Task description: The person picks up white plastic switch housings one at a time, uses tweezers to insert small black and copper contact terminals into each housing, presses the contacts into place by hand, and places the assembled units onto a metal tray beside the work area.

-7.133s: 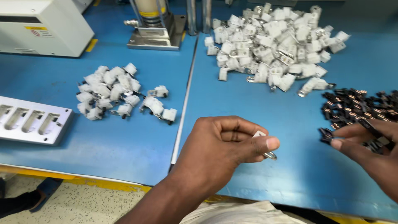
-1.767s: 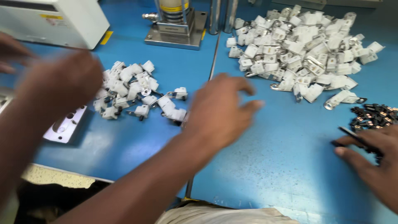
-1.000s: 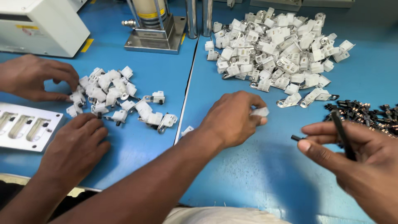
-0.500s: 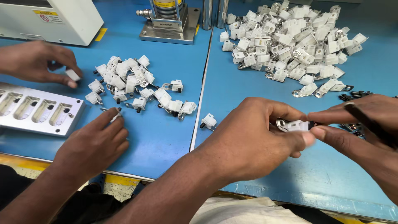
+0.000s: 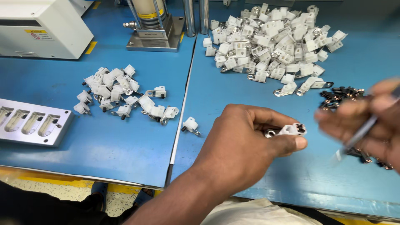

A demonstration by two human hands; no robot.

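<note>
Both arms are bare, no sleeves, gloves, rings or watch that I can spot. Left hand (image 5: 246,146) is sharp, right hand (image 5: 366,121) is just a blur.

- Surface (image 5: 125,154): blue, two panels meeting at a seam.
- Large white-connector heap (image 5: 271,39): well beyond the left hand (image 5: 246,150).
- Small connector pile (image 5: 121,93): left of that hand.
- Single connector (image 5: 190,125): just left of it.
- Metal fixture block (image 5: 33,123): far left.
- Black parts (image 5: 339,95): right of it.
</note>
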